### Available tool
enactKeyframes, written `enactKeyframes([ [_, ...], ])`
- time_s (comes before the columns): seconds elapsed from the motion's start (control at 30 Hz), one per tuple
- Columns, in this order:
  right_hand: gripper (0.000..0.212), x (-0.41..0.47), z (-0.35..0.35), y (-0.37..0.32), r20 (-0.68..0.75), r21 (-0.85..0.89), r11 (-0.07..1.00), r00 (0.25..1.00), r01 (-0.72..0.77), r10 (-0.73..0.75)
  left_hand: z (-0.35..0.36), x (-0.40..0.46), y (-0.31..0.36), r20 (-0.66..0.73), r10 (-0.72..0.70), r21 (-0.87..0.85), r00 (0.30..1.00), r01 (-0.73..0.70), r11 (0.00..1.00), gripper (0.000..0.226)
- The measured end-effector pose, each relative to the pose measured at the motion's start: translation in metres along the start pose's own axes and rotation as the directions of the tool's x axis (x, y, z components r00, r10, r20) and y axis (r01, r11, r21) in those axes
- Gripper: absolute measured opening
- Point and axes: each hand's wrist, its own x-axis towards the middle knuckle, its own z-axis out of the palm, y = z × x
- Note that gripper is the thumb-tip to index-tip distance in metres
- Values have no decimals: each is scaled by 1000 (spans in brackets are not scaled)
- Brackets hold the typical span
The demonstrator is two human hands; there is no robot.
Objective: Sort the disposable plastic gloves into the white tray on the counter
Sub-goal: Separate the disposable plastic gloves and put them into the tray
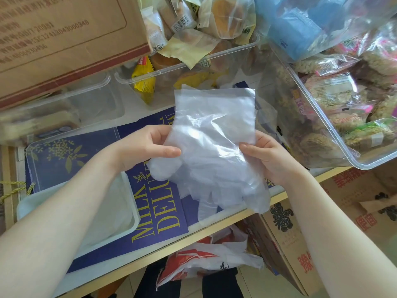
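In the head view, both hands are holding a clear disposable glove (pixel 212 145) up at the centre of the frame, above the counter. The left hand (pixel 148 145) is pinching its left edge between thumb and fingers, and the right hand (pixel 266 155) is gripping the right edge the same way; the cuff is pointing up-frame and the glove's fingers are drooping toward the lower centre.

The film is looking very light, limp and slick, and it is creasing and catching the light, so it will likely be flopping and clinging rather than keeping a shape. Pinching it at the side edges near the palm, as now, seems the sound hold; a one-point hold would probably be letting it fold.

The stack may be more than one layer; I cannot tell the count. One white tray (pixel 131 203) is sitting at lower left, partly behind the left forearm, with pale film already lying inside. Two hands are showing.
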Motion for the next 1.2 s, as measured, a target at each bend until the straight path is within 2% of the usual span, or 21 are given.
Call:
enactKeyframes([
  [0.07,25,2,0,0,-16,-32,999,1000,-14,13,3,-4,5,6,-8,4,1000,8,1000,50],
  [0.17,18,8,7,0,-138,-193,980,990,-46,19,13,-1,2,-26,-80,120,996,83,989,29],
  [0.27,17,12,10,2,-205,-265,960,978,-94,40,16,2,-4,-81,-124,174,989,136,975,14],
  [0.37,9,11,6,0,-195,-339,927,976,-160,97,14,-1,-7,-108,-143,166,984,160,973,12],
  [0.5,8,11,6,-4,-192,-554,800,970,-231,147,9,-5,-6,-115,-139,142,984,155,978,14],
  [0.63,19,13,11,-8,-185,-472,860,975,-195,120,3,-11,0,-98,-123,154,988,137,979,23],
  [0.73,8,15,11,-11,-188,-440,885,979,-151,73,3,-15,3,-27,-129,145,991,132,981,41],
  [0.8,13,15,12,-15,-153,-429,896,987,-117,56,3,-16,4,27,-115,108,993,112,988,42],
  [0.9,25,13,11,-17,-127,-354,930,990,-96,53,0,-17,3,45,-45,-3,998,45,999,41],
  [1.03,24,9,13,-23,-62,-201,980,998,-9,-4,-6,-15,-5,-10,23,-212,1000,-25,977,48],
  [1.1,29,5,14,-27,-49,-198,980,998,30,-41,-8,-16,-3,-2,59,-272,998,-58,960,44],
  [1.17,34,3,14,-31,3,-200,977,997,75,-76,-4,-20,5,-5,98,-309,995,-95,946,28],
  [1.2,26,2,13,-32,47,-212,972,994,102,-94,-1,-22,12,-25,113,-319,993,-115,941,19],
])
